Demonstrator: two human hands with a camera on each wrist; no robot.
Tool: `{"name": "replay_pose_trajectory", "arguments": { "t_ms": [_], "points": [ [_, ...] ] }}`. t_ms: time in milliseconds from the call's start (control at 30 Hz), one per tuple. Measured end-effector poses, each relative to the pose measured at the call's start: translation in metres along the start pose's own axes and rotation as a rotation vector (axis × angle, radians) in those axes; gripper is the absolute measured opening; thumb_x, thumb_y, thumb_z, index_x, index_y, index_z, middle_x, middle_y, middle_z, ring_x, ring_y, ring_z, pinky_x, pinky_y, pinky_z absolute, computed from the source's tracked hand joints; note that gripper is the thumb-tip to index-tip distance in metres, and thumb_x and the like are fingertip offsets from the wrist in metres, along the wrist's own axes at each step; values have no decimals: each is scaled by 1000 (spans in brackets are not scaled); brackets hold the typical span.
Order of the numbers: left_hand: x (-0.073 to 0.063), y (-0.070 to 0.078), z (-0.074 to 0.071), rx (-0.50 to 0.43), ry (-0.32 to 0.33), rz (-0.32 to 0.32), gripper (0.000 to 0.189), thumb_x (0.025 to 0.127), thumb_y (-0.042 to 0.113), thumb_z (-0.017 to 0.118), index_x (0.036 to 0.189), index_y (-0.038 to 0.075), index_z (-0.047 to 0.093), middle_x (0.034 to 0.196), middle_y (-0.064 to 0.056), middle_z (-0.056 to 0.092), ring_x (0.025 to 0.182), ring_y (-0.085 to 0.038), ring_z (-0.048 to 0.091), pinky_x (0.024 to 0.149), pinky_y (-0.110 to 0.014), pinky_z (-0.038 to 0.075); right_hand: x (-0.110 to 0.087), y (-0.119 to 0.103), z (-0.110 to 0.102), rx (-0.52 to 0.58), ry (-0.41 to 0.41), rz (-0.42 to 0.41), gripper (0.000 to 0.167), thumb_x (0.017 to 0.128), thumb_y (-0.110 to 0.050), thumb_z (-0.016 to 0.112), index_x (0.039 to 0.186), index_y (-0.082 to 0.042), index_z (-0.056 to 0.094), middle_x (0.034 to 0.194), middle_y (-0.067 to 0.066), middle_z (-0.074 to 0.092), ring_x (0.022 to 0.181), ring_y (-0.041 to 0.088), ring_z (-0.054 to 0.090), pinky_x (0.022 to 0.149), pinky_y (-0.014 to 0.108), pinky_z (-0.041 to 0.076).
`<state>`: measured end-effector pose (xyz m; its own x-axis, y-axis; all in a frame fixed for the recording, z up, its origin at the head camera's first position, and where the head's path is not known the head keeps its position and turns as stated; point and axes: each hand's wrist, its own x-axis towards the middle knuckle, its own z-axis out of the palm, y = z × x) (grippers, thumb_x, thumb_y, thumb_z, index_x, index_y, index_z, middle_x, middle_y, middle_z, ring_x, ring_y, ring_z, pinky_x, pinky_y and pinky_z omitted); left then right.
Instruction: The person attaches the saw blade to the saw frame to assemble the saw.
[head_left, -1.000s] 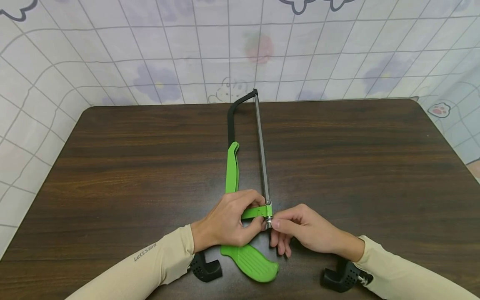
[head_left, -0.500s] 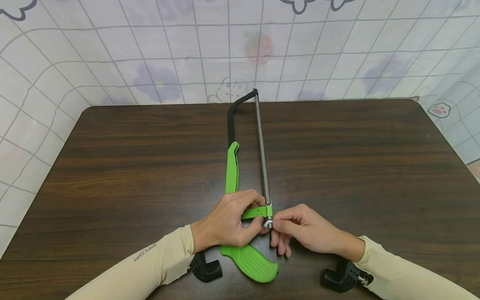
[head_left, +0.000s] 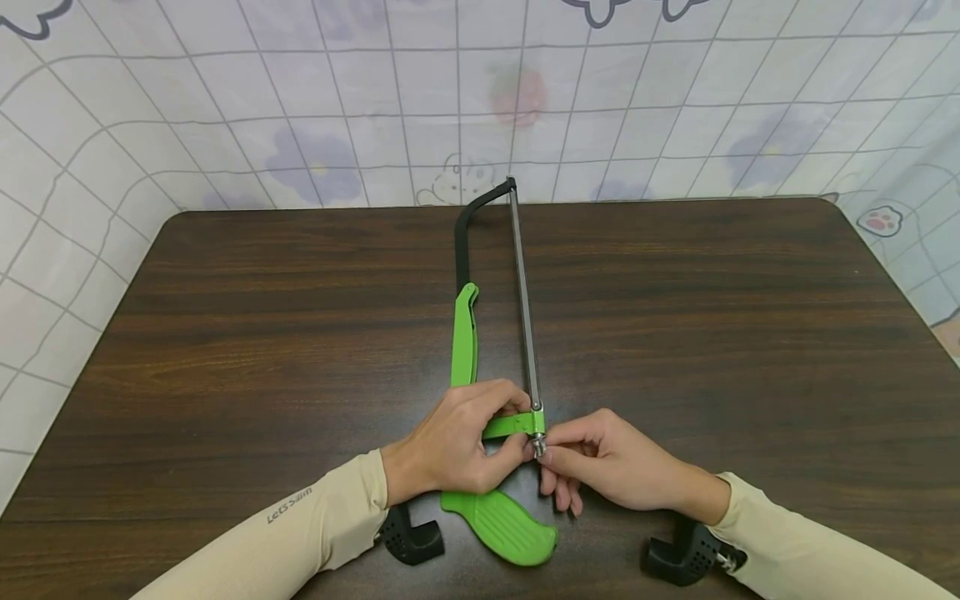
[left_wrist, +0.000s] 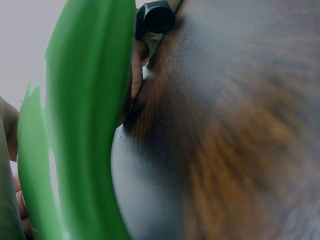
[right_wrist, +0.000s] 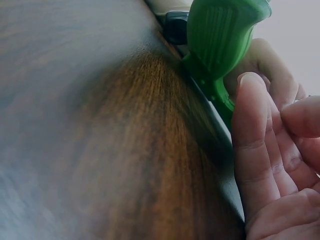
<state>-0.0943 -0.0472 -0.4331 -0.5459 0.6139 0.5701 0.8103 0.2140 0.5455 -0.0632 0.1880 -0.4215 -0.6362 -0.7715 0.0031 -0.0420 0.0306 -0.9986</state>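
1. Hacksaw (head_left: 464, 333) lies on the dark wood-grain table (head_left: 712, 317) at the centre of the head view, its far end near the table's back edge and its green handle (head_left: 510, 527) at lower centre.
2. Its grey blade (head_left: 524, 300) runs down the middle of the frame, to the right of the black bow (head_left: 462, 242).
3. Left hand (head_left: 457, 437), at lower centre, has its fingers bent around the green crosspiece (head_left: 513, 425), its thumb close to the wing nut (head_left: 539, 447).
4. Right hand (head_left: 618, 462), just right of centre, pinches that silver wing nut between thumb and forefinger; the other fingers hang loosely bent below.
5. Green handle fills the left part of the left wrist view and stands at upper centre in the right wrist view.
6. Cream sleeves (head_left: 277, 533) enter from both lower corners, a black device (head_left: 412, 537) under each wrist.
7. Grid-patterned sheeting (head_left: 600, 83) fills the top.
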Motion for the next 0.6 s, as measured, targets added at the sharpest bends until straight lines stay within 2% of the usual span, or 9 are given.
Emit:
{"name": "replay_pose_trajectory", "arguments": {
  "t_ms": [133,267,400,500,600],
  "points": [
    [0,0,0,2,1,4,14,83,10,65,97,12,63,74,5,56,65,-1,46,62,-8,40,0,0,0,4,6,17,26,107,-6,49,94,-1,71,79,24,68,62,11,67,56,34,58],
    [0,0,0,4,2,4,14,83,9,64,97,12,63,74,5,56,65,-1,46,61,-8,40,-2,0,-1,9,-5,-2,20,105,-1,51,99,4,69,82,27,68,64,11,68,57,36,59],
    [-1,0,0,1,4,1,14,83,9,65,97,12,63,74,4,56,65,-1,46,62,-8,40,-2,-1,0,9,8,41,15,103,-3,56,100,4,70,83,28,70,64,8,69,58,37,60],
    [0,0,0,-2,5,1,14,83,10,65,97,12,63,74,4,56,65,-1,46,62,-8,40,-2,-2,0,-1,12,38,17,104,-5,56,97,0,70,81,26,70,62,11,69,58,36,59],
    [0,0,0,-1,5,3,14,83,10,65,97,12,63,74,4,57,64,-1,47,62,-8,40,-1,0,0,-2,7,0,25,106,-4,50,93,-1,71,79,25,69,60,17,68,58,37,59]
  ]
}}
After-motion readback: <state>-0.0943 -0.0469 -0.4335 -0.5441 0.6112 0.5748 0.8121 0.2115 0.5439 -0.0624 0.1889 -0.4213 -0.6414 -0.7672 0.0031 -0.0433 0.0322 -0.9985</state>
